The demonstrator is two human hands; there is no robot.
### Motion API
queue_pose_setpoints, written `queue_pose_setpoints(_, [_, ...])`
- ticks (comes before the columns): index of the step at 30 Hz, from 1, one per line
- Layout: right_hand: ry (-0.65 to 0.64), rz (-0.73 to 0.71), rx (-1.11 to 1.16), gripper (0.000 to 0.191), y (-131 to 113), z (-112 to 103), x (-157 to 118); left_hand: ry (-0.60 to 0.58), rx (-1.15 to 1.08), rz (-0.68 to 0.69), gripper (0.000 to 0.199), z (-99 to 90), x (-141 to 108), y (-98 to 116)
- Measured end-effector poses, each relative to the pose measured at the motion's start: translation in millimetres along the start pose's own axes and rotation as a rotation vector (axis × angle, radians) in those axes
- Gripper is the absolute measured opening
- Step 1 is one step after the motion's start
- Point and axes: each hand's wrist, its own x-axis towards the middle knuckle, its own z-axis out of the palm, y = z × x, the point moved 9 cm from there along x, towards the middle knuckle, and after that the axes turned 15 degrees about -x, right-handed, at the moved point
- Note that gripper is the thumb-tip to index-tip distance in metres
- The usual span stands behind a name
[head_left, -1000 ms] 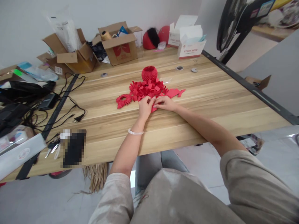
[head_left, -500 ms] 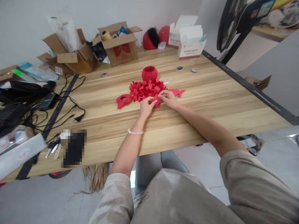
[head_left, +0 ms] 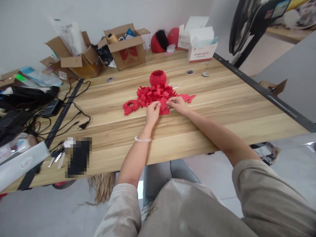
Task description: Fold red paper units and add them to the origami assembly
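Between my two hands is a small red paper sheet [head_left: 164, 104], tilted up from the table. My left hand [head_left: 153, 112] pinches its left edge, and the fingers of my right hand [head_left: 177, 104] are closed on its right side. Another red paper piece [head_left: 164, 112] lies just below it. Behind my hands spreads a heap of folded red paper pieces [head_left: 150, 93]. A round red bowl shape of folded paper [head_left: 158, 78] stands beyond the heap. To the left lies a red ring of folded paper [head_left: 130, 107] with a pointed end. Flat red paper scraps [head_left: 187, 97] rest right of my right hand.
Cardboard boxes [head_left: 127, 49] and white sticky-note boxes [head_left: 202, 46] stand along the back. Black cables [head_left: 71, 108] tangle at the left, near a pixelated dark object [head_left: 79, 158] and keys [head_left: 58, 154]. A black fan [head_left: 243, 29] rises at the right. Two tape rolls [head_left: 190, 72] lie toward the back.
The red sheet has turned and now shows more of its flat face. My left hand has shifted slightly left and up; my right hand's fingertips are a little lower.
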Motion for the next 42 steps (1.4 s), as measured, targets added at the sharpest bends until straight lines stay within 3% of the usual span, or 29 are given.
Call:
queue_pose_setpoints(4, [0.015, -0.042, -0.052, 0.033, -4.8, -2.0, -0.9, 0.01, -0.019, 0.029, 0.021, -1.1, -1.7, 4.8])
queue_pose_setpoints(9, [0.022, -0.084, -0.048, 0.03, -8.8, -1.5, -2.1, -0.01, 0.128, 0.103, 0.02, 0.7, -4.0, 12.9])
queue_pose_setpoints(18, [0.013, -0.064, 0.001, 0.032, -5.8, -0.4, -1.1, -0.127, 0.28, 0.123, 0.043, 14.2, -7.1, 18.2])
queue_pose_setpoints(27, [0.02, 0.011, 0.009, 0.031, -1.2, -1.7, -0.6, -0.088, 0.138, 0.05, 0.041, 9.9, -4.4, 2.8])
queue_pose_setpoints(42, [0.011, -0.019, -0.029, 0.028, -9.1, -1.9, -1.7, -0.203, -0.004, 0.006, 0.041, 21.4, -8.5, 3.4])
